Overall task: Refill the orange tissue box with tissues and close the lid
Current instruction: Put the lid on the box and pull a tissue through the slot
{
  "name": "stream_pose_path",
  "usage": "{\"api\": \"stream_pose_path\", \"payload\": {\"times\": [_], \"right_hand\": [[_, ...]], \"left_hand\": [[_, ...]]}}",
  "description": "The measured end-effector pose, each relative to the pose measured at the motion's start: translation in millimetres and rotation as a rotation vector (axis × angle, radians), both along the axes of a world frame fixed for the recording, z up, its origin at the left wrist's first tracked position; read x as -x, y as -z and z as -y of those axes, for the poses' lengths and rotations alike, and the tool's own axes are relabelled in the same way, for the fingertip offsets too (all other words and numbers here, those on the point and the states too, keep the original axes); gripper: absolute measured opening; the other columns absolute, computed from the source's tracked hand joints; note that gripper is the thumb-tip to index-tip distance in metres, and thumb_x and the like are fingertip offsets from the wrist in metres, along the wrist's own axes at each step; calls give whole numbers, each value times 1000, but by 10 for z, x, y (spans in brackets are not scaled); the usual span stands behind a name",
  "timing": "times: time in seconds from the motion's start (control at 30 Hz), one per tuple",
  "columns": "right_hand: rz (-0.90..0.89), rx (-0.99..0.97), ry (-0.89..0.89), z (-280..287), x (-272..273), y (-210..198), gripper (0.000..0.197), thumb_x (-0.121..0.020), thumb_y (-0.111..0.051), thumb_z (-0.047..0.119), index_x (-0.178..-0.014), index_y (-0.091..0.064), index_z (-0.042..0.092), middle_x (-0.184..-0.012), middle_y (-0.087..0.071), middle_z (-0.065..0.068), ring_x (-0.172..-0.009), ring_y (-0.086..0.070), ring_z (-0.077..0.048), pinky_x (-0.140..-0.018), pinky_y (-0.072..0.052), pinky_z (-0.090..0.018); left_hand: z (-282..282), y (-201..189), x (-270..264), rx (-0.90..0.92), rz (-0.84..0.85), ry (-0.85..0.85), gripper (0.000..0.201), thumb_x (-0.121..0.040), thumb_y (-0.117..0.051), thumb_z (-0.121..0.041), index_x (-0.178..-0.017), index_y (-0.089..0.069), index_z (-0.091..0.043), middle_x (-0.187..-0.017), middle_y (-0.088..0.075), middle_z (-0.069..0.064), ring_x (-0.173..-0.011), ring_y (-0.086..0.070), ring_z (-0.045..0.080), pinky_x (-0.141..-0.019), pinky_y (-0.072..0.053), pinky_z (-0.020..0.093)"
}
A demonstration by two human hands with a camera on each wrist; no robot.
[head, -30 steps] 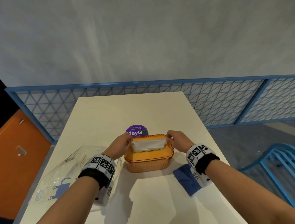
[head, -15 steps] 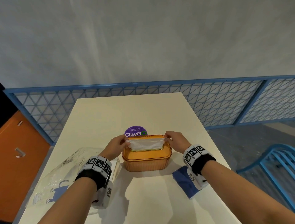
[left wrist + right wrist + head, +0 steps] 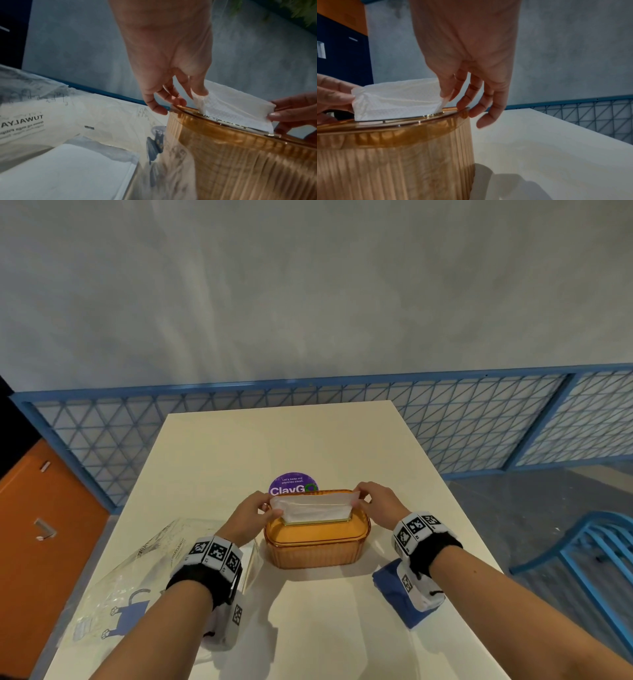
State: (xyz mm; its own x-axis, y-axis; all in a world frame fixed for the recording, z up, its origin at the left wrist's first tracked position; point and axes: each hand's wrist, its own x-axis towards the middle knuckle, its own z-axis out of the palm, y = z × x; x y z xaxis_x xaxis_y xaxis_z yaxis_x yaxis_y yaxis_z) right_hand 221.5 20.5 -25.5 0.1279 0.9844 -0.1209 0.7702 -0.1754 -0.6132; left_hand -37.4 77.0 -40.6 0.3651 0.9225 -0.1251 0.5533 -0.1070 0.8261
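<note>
The ribbed orange tissue box (image 3: 315, 549) (image 3: 240, 162) (image 3: 393, 162) stands mid-table with its lid (image 3: 318, 530) down. A white tissue (image 3: 313, 506) (image 3: 236, 108) (image 3: 397, 100) sticks up through the lid's slot. My left hand (image 3: 255, 510) (image 3: 171, 81) pinches the tissue's left end between thumb and forefinger. My right hand (image 3: 375, 498) (image 3: 467, 81) pinches the right end, and its other fingers hang by the box's rim.
A crumpled clear plastic tissue wrapper (image 3: 137, 577) (image 3: 60, 115) lies left of the box. A blue cloth (image 3: 394, 587) lies on the right under my wrist. A purple round sticker (image 3: 293, 486) sits behind the box. The white table (image 3: 308, 440) ends at a blue mesh railing (image 3: 479, 412); a blue chair (image 3: 589, 549) stands right.
Both hands have drawn the tissue a little higher out of the slot and spread it flatter. The box has not moved.
</note>
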Motion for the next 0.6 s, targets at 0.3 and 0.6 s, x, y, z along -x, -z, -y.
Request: {"api": "stream_pose_path", "payload": {"times": [0.3, 0.6], "right_hand": [[-39, -7, 112, -99, 87, 49, 15, -92, -47, 1, -97, -61, 4, -116, -57, -21, -108, -53, -31, -72, -28, -19], [-65, -18, 173, -132, 117, 92, 21, -94, -49, 10, -101, -61, -5, -113, -58, -21, -108, -54, -32, -78, -32, -22]], "left_hand": [[35, 14, -50, -36, 3, -92, 17, -92, -54, -10, -76, -52, -14, -77, -55, 1, -77, -49, 18, -62, -39, 18], [-10, 23, -67, -35, 51, -224, 21, -93, -52, -11, -72, -53, -6, -77, -57, 14, -77, -52, 24, -81, -50, 49]]}}
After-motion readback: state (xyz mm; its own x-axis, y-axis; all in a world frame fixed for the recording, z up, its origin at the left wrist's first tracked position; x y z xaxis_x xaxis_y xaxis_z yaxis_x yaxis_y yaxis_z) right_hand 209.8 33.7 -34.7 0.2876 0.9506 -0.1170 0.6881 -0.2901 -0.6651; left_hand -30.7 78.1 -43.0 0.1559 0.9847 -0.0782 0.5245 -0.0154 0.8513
